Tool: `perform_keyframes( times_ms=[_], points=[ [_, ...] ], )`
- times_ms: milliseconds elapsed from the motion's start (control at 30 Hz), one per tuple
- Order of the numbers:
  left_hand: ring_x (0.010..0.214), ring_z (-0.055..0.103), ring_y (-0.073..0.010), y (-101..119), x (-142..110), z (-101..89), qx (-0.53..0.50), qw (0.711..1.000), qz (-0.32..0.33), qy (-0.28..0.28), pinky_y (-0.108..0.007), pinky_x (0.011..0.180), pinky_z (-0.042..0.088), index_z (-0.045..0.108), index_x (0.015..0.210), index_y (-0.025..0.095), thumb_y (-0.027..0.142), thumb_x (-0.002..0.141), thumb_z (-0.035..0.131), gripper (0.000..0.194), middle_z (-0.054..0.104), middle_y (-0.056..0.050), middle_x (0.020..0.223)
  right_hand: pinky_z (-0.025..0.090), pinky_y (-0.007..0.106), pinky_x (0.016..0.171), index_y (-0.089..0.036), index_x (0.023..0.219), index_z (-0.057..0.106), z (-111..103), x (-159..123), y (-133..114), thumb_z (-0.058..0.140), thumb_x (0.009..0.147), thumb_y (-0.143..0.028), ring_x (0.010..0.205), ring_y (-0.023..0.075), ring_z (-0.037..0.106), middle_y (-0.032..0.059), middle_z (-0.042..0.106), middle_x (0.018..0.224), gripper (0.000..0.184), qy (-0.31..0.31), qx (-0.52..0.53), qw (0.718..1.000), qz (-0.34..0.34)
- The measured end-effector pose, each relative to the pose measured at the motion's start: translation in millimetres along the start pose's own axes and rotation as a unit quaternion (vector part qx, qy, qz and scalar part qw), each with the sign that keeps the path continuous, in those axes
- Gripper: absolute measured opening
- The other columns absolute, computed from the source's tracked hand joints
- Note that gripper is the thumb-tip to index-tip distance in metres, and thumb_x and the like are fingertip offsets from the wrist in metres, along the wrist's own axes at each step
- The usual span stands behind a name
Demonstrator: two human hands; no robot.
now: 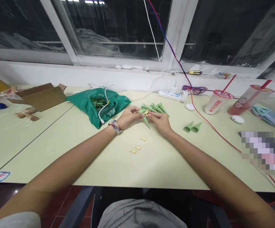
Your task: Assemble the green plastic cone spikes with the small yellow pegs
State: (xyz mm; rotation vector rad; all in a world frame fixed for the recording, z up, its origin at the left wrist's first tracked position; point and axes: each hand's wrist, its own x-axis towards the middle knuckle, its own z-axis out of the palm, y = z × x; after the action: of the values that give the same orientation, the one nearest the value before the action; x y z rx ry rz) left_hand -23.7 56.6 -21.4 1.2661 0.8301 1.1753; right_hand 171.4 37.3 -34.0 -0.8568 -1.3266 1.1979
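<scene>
Over the middle of the table, my left hand [129,117] grips a green plastic cone [147,122], its point aimed down toward me. From the other side, my right hand [160,123] pinches a small yellow plastic piece [146,112] against the cone's wide end. Whether the piece sits inside the cone I cannot tell. Just behind my hands lie several green cones [160,107], some with yellow at their ends. Two more green cones [195,127] rest to the right. Nearer me are three loose yellow pieces [137,148], each with a thin stem.
A green plastic bag [85,103] holding more green parts lies left of my hands, a white cable across it. Farther left is a cardboard box [42,96]. Behind stand a power strip [173,95] and, to the right, two drink cups [217,103]. A red cable [213,126] crosses the right side.
</scene>
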Motion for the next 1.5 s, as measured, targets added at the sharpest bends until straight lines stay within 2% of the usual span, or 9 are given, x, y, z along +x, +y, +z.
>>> perform_keyframes(
  times_ms=[333, 567, 700, 800, 933, 1067, 1233, 1400, 1500],
  points=[
    [0.080, 0.071, -0.0172, -4.5, 1.6, -1.4, -0.003, 1.000, 0.001, -0.001, -0.038, 0.082, 0.060, 0.071, 0.084, 0.011, 0.030, 0.059, 0.099, 0.042, 0.074, -0.006, 0.086, 0.059, 0.065, 0.102, -0.026, 0.087, 0.086, -2.1, 0.7, -0.9, 0.087, 0.073, -0.054, 0.114, 0.0368, 0.072, 0.0061, 0.080, 0.113, 0.031, -0.024, 0.012, 1.000, -0.007],
    [0.077, 0.071, -0.0169, -0.7, 0.5, 1.7, -0.017, 1.000, -0.013, 0.007, -0.038, 0.080, 0.060, 0.068, 0.081, 0.011, 0.028, 0.055, 0.100, 0.045, 0.072, -0.004, 0.081, 0.059, 0.063, 0.102, -0.024, 0.089, 0.086, -2.9, -0.2, -1.2, 0.087, 0.074, -0.053, 0.111, 0.0357, 0.073, 0.0075, 0.080, 0.112, 0.032, -0.031, 0.011, 0.999, -0.004],
    [0.079, 0.071, -0.0169, -0.4, -0.4, 1.4, -0.018, 1.000, -0.008, -0.004, -0.037, 0.082, 0.059, 0.068, 0.082, 0.011, 0.030, 0.058, 0.099, 0.043, 0.073, -0.005, 0.083, 0.061, 0.059, 0.098, -0.023, 0.092, 0.085, -1.9, 0.3, -0.8, 0.088, 0.071, -0.051, 0.104, 0.0330, 0.074, 0.0085, 0.081, 0.106, 0.035, -0.010, 0.013, 1.000, 0.003],
    [0.079, 0.071, -0.0163, 0.4, -1.6, 1.7, -0.010, 1.000, -0.010, -0.008, -0.036, 0.082, 0.059, 0.068, 0.084, 0.012, 0.030, 0.061, 0.098, 0.042, 0.073, -0.004, 0.084, 0.064, 0.051, 0.087, -0.021, 0.093, 0.082, -2.1, 0.7, -1.4, 0.089, 0.069, -0.049, 0.092, 0.0293, 0.076, 0.0093, 0.081, 0.097, 0.037, 0.009, 0.000, 1.000, 0.015],
    [0.078, 0.071, -0.0158, 4.3, -3.1, 3.0, -0.009, 1.000, -0.023, -0.014, -0.034, 0.080, 0.058, 0.068, 0.083, 0.013, 0.029, 0.059, 0.099, 0.042, 0.073, -0.004, 0.081, 0.062, 0.036, 0.072, -0.020, 0.097, 0.074, -2.9, 0.8, -2.8, 0.091, 0.064, -0.045, 0.080, 0.0219, 0.074, 0.0055, 0.079, 0.086, 0.045, -0.011, -0.002, 1.000, 0.025],
    [0.076, 0.070, -0.0155, 6.6, -3.1, 3.1, -0.016, 0.999, -0.031, -0.018, -0.033, 0.079, 0.057, 0.068, 0.081, 0.013, 0.029, 0.059, 0.099, 0.041, 0.072, -0.003, 0.078, 0.058, 0.031, 0.066, -0.020, 0.107, 0.072, -2.9, 1.1, -2.7, 0.087, 0.068, -0.045, 0.079, 0.0198, 0.072, 0.0046, 0.078, 0.087, 0.049, -0.032, -0.011, 0.999, 0.014],
    [0.077, 0.070, -0.0161, 4.0, -1.2, 1.4, -0.007, 0.999, -0.034, -0.021, -0.035, 0.080, 0.058, 0.070, 0.083, 0.013, 0.029, 0.059, 0.099, 0.041, 0.073, -0.004, 0.082, 0.058, 0.030, 0.065, -0.019, 0.096, 0.073, -2.5, 3.0, 1.4, 0.085, 0.070, -0.044, 0.079, 0.0197, 0.071, 0.0053, 0.076, 0.086, 0.038, -0.035, -0.033, 0.999, -0.008],
    [0.077, 0.070, -0.0160, 3.8, -2.4, 2.2, -0.010, 0.999, -0.041, -0.026, -0.035, 0.080, 0.058, 0.070, 0.082, 0.012, 0.030, 0.059, 0.099, 0.041, 0.073, -0.005, 0.082, 0.062, 0.037, 0.081, -0.018, 0.090, 0.073, -1.9, 2.6, 4.1, 0.086, 0.069, -0.040, 0.081, 0.0210, 0.074, 0.0054, 0.077, 0.083, 0.033, -0.018, -0.039, 0.999, -0.030],
    [0.077, 0.070, -0.0152, 4.1, -4.9, 3.8, -0.005, 0.999, -0.032, -0.028, -0.033, 0.079, 0.057, 0.069, 0.083, 0.013, 0.029, 0.060, 0.098, 0.041, 0.073, -0.004, 0.081, 0.063, 0.040, 0.081, -0.018, 0.088, 0.073, -2.0, 1.4, 3.1, 0.086, 0.069, -0.042, 0.079, 0.0235, 0.076, 0.0060, 0.077, 0.081, 0.033, -0.014, -0.030, 0.999, -0.013]
  ],
)
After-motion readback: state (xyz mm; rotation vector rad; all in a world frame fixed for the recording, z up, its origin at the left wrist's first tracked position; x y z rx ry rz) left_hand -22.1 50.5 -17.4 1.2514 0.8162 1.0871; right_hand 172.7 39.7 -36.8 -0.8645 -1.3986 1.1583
